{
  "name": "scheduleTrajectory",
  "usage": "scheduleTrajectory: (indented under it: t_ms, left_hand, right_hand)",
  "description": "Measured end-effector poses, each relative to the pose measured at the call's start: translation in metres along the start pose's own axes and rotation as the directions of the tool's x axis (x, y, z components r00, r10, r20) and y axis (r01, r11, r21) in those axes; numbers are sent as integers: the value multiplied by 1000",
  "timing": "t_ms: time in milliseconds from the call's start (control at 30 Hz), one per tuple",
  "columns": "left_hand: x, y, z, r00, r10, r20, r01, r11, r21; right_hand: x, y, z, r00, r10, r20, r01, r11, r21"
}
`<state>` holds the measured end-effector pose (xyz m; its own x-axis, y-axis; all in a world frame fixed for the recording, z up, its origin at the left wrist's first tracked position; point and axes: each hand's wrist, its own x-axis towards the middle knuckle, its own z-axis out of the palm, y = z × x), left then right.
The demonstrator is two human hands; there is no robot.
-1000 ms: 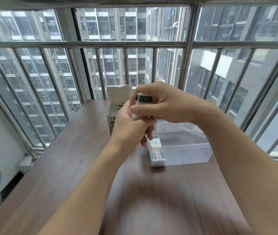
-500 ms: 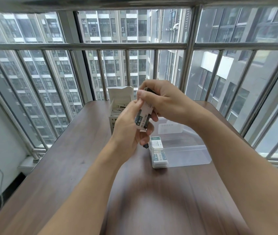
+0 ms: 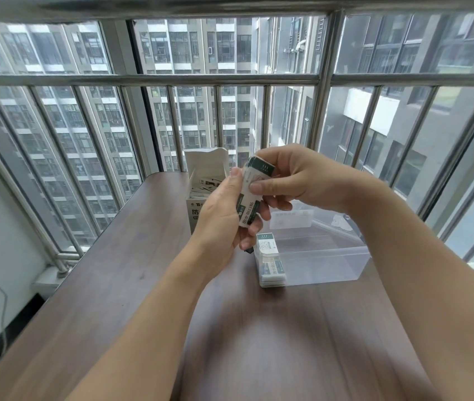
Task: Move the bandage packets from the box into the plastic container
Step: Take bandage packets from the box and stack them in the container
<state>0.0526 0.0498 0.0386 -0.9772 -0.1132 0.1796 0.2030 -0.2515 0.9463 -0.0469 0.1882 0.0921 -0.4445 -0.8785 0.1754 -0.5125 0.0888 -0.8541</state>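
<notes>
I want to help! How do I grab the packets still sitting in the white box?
Come from above. The white box stands upright with its flap open at the top, and the bandage packets poke up through that opening. Pinch their top edges between thumb and finger and lift straight up, probably steadying the box with the other hand so it doesn't tip.

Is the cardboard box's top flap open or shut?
Open: the box has its top flap standing upright, and packets show inside its mouth.
</notes>
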Motion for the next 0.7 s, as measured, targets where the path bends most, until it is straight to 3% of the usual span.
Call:
scheduleTrajectory:
  t_ms: [167, 300, 367, 467, 567, 700]
  left_hand:
    - [2, 0, -5, 999, 40, 30, -41, 998, 50]
    - [6, -3, -10, 978, 175, -113, -152, 970, 190]
    - [8, -8, -15, 924, 342, -171, -250, 878, 407]
    - [9, -15, -21, 854, 505, -120, -286, 651, 703]
    - [9, -20, -22, 874, 484, -39, -247, 511, 823]
    - [8, -25, -23, 924, 383, 19, -215, 475, 853]
  right_hand:
    - [-5, 3, -10, 998, 54, -22, -53, 996, 76]
    - [-26, 7, -40, 980, 180, -87, -158, 963, 219]
    - [-37, 12, -54, 956, 275, -101, -252, 948, 192]
    - [-41, 24, -60, 884, 468, -5, -468, 883, -28]
    - [-32, 35, -48, 793, 604, 84, -587, 793, -161]
    - [-18, 47, -27, 710, 695, 112, -662, 713, -231]
